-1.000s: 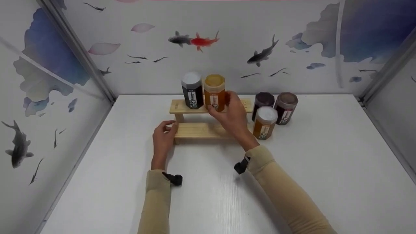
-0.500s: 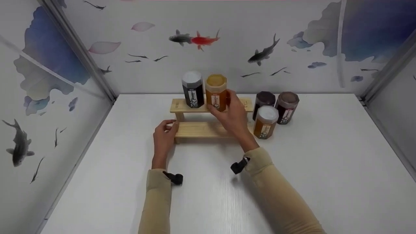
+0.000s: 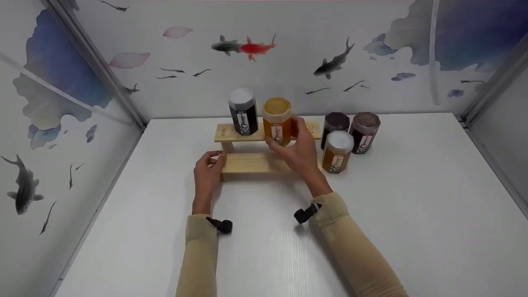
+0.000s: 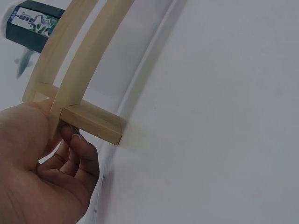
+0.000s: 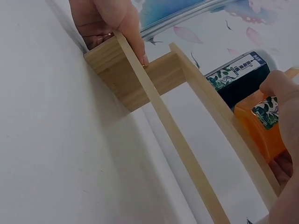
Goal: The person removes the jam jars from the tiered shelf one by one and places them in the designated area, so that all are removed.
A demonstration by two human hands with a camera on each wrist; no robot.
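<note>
A two-step wooden rack (image 3: 251, 163) stands on the white table. My left hand (image 3: 207, 173) pinches the left end of its lower step, thumb on top and fingers curled beneath, as the left wrist view shows. My right hand (image 3: 304, 156) grips an octagonal jar of amber contents with a yellow lid (image 3: 277, 123), thumb on the near side and fingers round its right. This jar is upright at the upper step's front edge and overlaps that edge in the head view. Left of it, a dark jar with a white lid (image 3: 242, 117) stands on the upper step, a narrow gap between them.
Right of the rack, a white-lidded amber jar (image 3: 337, 154) stands in front of two dark-red jars, one at the left (image 3: 335, 123) and one at the right (image 3: 365, 132). White panels with painted fish (image 3: 334, 64) enclose the table (image 3: 264, 247) at back and sides.
My right hand has shifted the yellow-lidded jar slightly right and toward me, widening its gap from the dark jar. The left hand keeps its hold on the rack. The head view tilts slightly.
</note>
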